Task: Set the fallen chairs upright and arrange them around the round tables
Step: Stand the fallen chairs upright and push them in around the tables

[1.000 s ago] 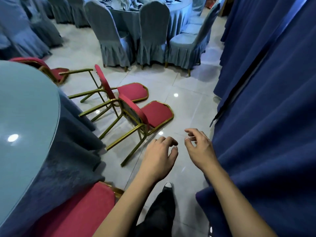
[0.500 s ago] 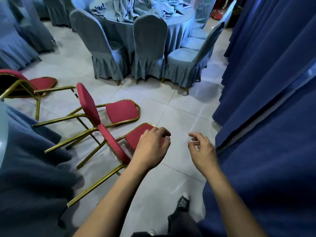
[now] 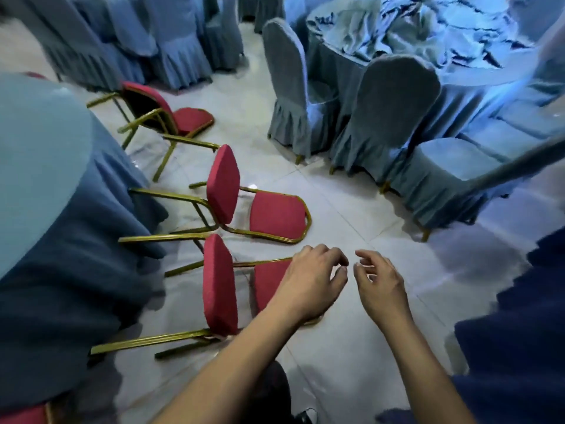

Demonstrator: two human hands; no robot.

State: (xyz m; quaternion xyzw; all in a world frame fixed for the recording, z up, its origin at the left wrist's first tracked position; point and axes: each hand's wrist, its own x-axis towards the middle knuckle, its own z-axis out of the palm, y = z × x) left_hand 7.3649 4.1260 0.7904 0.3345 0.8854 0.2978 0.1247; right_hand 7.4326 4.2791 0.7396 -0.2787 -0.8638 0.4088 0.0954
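Three red chairs with gold frames lie tipped on the tiled floor beside the round table (image 3: 46, 166) with a blue cloth on my left. The nearest fallen chair (image 3: 218, 286) lies just below my hands, the middle chair (image 3: 276, 215) a step beyond it, and the far chair (image 3: 171, 114) near the table's far side. My left hand (image 3: 308, 286) hovers over the nearest chair's seat with fingers loosely curled, holding nothing. My right hand (image 3: 379, 289) hangs beside it over bare floor, fingers relaxed, empty.
A second round table (image 3: 428, 41) with rumpled blue cloths stands at the back right, ringed by upright blue-covered chairs (image 3: 382, 117). More covered chairs (image 3: 137, 41) line the back left. Dark blue fabric (image 3: 519, 347) crowds my right side. Another red seat (image 3: 21, 414) shows at the bottom left.
The view has swung left and closer to the fallen chairs. Both hands have moved forward over the nearest chair's seat, staying empty.
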